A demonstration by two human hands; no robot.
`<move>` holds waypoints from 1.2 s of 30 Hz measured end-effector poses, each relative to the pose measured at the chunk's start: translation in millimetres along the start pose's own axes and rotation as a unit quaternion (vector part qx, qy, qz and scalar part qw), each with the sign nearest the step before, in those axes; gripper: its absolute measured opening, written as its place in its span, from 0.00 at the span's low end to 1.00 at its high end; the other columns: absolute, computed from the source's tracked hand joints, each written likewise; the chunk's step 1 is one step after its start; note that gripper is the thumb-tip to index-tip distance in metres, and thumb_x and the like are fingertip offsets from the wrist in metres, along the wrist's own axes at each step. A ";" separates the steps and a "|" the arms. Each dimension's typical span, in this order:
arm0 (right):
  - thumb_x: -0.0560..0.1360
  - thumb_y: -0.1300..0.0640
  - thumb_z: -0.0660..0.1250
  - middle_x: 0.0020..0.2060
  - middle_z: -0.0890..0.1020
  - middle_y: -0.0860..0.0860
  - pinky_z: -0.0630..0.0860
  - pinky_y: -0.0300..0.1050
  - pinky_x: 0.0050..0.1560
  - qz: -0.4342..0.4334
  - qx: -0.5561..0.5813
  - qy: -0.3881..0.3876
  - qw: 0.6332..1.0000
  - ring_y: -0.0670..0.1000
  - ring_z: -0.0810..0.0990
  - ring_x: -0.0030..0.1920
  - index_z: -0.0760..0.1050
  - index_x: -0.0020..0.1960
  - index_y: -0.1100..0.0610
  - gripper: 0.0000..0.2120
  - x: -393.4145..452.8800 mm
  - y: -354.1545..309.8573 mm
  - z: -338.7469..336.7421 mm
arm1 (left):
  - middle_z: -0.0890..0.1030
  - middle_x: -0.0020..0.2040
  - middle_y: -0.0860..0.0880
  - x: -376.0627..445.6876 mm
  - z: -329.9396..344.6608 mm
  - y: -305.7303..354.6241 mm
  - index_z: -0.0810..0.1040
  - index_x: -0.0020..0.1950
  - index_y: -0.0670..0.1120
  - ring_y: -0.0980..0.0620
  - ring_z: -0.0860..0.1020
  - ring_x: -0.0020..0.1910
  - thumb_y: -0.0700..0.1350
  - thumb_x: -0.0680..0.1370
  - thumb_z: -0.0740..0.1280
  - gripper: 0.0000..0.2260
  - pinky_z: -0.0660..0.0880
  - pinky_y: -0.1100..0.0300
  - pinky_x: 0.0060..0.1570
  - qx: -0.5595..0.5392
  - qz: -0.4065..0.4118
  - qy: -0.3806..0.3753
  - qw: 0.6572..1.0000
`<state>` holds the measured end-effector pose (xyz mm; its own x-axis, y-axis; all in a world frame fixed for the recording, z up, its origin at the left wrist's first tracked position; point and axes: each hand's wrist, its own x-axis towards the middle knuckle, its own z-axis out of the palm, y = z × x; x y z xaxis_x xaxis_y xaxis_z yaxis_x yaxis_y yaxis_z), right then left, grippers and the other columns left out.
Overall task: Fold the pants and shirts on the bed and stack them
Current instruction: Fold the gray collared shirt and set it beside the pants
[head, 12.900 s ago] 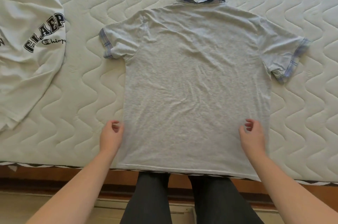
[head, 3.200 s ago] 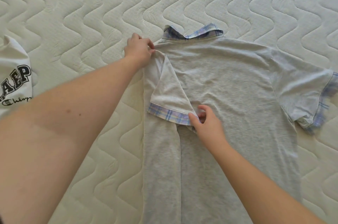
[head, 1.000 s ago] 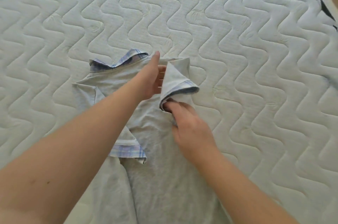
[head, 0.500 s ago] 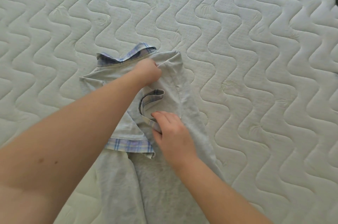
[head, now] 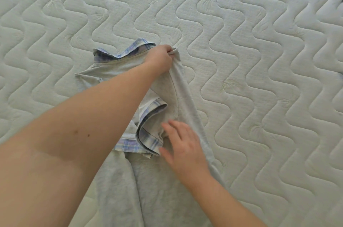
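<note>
1 shirt (head: 118, 180), 2 hands: L (head: 160, 58) pinches it, R (head: 182, 145) flat.

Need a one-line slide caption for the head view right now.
Left hand pinches the grey plaid-collared shirt's folded shoulder; open right hand flattens its sleeve on the quilted white mattress.

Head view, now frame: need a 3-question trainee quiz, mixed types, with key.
1. True or false: the left hand pinches the grey shirt at its top corner.
2. The right hand is: A) balled into a fist, B) open, fingers spread on the shirt, C) off the bed.
3. Fill in: the collar and sleeve cuffs are ____ patterned.

Key: 1 true; 2 B; 3 plaid.
</note>
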<state>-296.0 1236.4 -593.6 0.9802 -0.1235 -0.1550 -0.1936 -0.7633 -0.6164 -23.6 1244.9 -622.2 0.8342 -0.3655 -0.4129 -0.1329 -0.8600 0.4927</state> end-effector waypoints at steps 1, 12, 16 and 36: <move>0.70 0.54 0.76 0.64 0.76 0.54 0.72 0.56 0.65 0.019 -0.011 -0.002 1.000 0.57 0.74 0.65 0.74 0.68 0.56 0.27 -5.5 8.2 -3.1 | 0.77 0.46 0.49 0.7 0.2 0.8 0.79 0.58 0.49 0.44 0.77 0.53 0.39 0.79 0.59 0.12 0.68 0.58 0.45 0.006 0.000 -0.001 1.000; 0.62 0.50 0.81 0.56 0.79 0.53 0.78 0.53 0.49 0.137 -0.149 -0.025 0.979 0.58 0.79 0.53 0.75 0.67 0.54 0.35 -92.4 66.7 -9.0 | 0.72 0.65 0.45 -45.6 16.7 7.7 0.69 0.71 0.48 0.44 0.69 0.66 0.46 0.78 0.64 0.21 0.65 0.53 0.63 0.036 0.044 0.147 0.988; 0.61 0.48 0.81 0.44 0.79 0.53 0.76 0.51 0.40 0.157 -0.162 -0.040 0.973 0.58 0.81 0.43 0.79 0.55 0.57 0.26 -124.1 76.7 -10.4 | 0.73 0.48 0.50 -110.0 35.8 4.5 0.77 0.59 0.43 0.50 0.73 0.49 0.44 0.78 0.65 0.11 0.66 0.62 0.52 -0.088 0.139 0.166 0.972; 0.80 0.52 0.61 0.47 0.77 0.49 0.65 0.44 0.37 0.278 -0.223 -0.132 0.925 0.52 0.78 0.45 0.70 0.53 0.53 0.05 -278.5 69.3 -10.4 | 0.75 0.38 0.54 -291.6 160.6 -23.4 0.71 0.49 0.47 0.49 0.78 0.42 0.47 0.75 0.71 0.11 0.73 0.55 0.42 -0.183 -0.137 0.022 0.973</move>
<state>-582.0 1211.3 -585.1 0.6785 -0.4605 -0.5724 -0.5700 -0.8215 -0.0147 -349.7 1314.4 -636.4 0.8342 -0.1175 -0.5389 0.2908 -0.7364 0.6108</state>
